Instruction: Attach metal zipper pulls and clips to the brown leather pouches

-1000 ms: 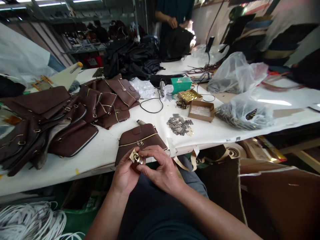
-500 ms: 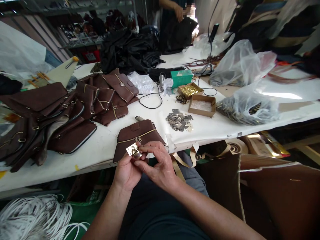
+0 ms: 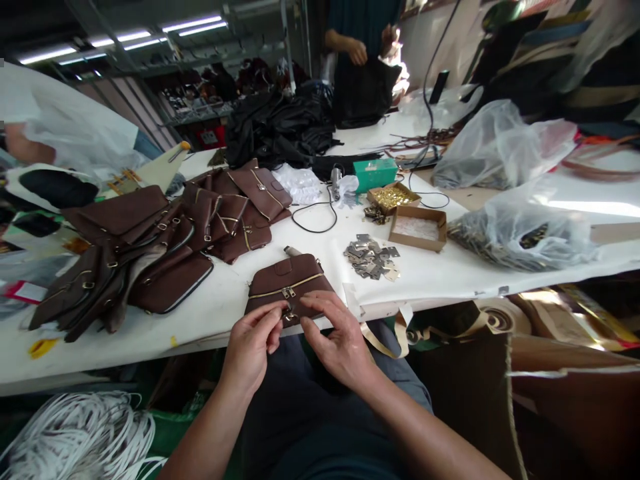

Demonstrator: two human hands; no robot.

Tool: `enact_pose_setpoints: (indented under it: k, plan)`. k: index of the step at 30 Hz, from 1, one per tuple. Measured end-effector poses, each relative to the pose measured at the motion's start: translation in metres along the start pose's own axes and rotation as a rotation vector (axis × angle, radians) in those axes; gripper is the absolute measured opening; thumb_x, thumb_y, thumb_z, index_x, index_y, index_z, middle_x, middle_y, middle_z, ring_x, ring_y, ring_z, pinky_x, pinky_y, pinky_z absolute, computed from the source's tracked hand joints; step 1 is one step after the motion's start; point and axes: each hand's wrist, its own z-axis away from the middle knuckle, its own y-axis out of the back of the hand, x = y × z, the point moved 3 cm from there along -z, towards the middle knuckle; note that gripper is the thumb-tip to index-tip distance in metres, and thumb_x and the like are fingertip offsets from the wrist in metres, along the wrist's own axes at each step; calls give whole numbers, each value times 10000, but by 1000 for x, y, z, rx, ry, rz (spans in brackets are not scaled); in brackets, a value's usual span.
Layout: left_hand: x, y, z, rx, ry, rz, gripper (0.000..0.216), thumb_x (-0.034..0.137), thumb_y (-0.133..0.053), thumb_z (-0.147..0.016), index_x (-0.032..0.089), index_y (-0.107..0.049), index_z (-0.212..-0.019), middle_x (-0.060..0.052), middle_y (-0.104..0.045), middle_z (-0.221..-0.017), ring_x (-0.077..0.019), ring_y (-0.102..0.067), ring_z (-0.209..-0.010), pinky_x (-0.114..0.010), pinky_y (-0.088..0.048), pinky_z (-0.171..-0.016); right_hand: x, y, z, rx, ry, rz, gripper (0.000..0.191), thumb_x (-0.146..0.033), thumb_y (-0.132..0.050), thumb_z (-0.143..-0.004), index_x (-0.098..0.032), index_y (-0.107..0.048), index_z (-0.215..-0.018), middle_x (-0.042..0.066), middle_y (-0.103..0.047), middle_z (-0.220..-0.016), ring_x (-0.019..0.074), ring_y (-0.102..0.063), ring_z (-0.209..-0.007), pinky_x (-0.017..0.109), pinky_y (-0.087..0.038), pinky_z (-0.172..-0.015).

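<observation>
A dark brown leather bag (image 3: 283, 270) with a brass zipper lies at the table's front edge. My left hand (image 3: 253, 343) is over its lower left part, thumb and fingers pinched together; what they hold, if anything, is too small to make out. Just beside those fingertips a small metal lock fitting (image 3: 290, 316) shows against the leather, partly hidden. My right hand (image 3: 337, 337) rests at the bag's lower right, its thumb and fingers apart around that fitting. Two zipper pulls (image 3: 289, 292) lie just above. A pile of flat metal plates (image 3: 371, 257) is to the right.
Several brown bags (image 3: 150, 247) are heaped at left. Behind the plates stand an open cardboard box (image 3: 419, 241), a box of brass pieces (image 3: 393, 187) and a green box (image 3: 375, 173). Plastic bags of metal parts (image 3: 525, 233) lie at right. Another person's hand (image 3: 357, 52) holds black material.
The brass lock fitting has gone from up in my fingers down to the bag. My right fingers have spread away from my left hand. The view has tilted upward slightly.
</observation>
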Motion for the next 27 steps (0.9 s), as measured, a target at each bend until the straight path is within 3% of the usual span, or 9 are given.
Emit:
enact_pose_setpoints:
  k: [3, 6, 10, 17, 22, 27]
  plan:
    - [1, -1, 1, -17, 59, 70, 448, 429, -959, -689, 133, -819, -994, 35, -606, -640, -43, -447, -491, -155, -286, -425, 2, -8, 0, -48, 41, 5, 263, -163, -744, -930, -251, -761, -1178, 77, -766, -1160, 245, -722, -1109, 396, -577, -991]
    - [1, -4, 2, -35, 69, 113, 469, 455, -955, -686, 127, -820, -993, 24, -609, -648, -54, -457, -489, -169, -289, -419, 9, -14, 1, 25, -76, -27, 224, -188, -784, -919, -252, -739, -1128, 36, -782, -1040, 218, -746, -963, 362, -588, -906]
    - [3, -6, 9, -35, 17, 115, 506, 487, -941, -736, 125, -826, -1070, 8, -622, -690, -53, -452, -515, -173, -291, -427, 10, -17, -1, -33, -78, -121, 21, -246, -760, -962, -234, -755, -978, 37, -785, -988, 212, -745, -930, 346, -585, -889]
    - [13, 3, 18, -179, -37, 25, 470, 465, -868, -854, 140, -820, -1190, -59, -708, -786, -83, -511, -548, -201, -361, -456, 16, -15, -4, -99, -305, -273, 206, -416, -780, -957, -216, -753, -917, 25, -751, -873, 198, -692, -835, 318, -558, -795]
    - [19, 10, 14, -304, -98, -53, 590, 439, -858, -879, 245, -721, -1419, -14, -674, -822, -73, -496, -554, -198, -364, -477, 8, -17, -6, -120, -369, -381, 278, -494, -766, -944, -227, -724, -879, 32, -714, -825, 214, -662, -784, 341, -568, -750]
    - [27, 7, 14, -355, -97, -89, 604, 500, -897, -824, 196, -786, -1334, -2, -616, -756, -56, -447, -540, -203, -321, -482, 0, -16, -10, -174, -415, -345, 292, -531, -814, -867, -250, -743, -837, 53, -703, -792, 236, -665, -741, 330, -584, -675]
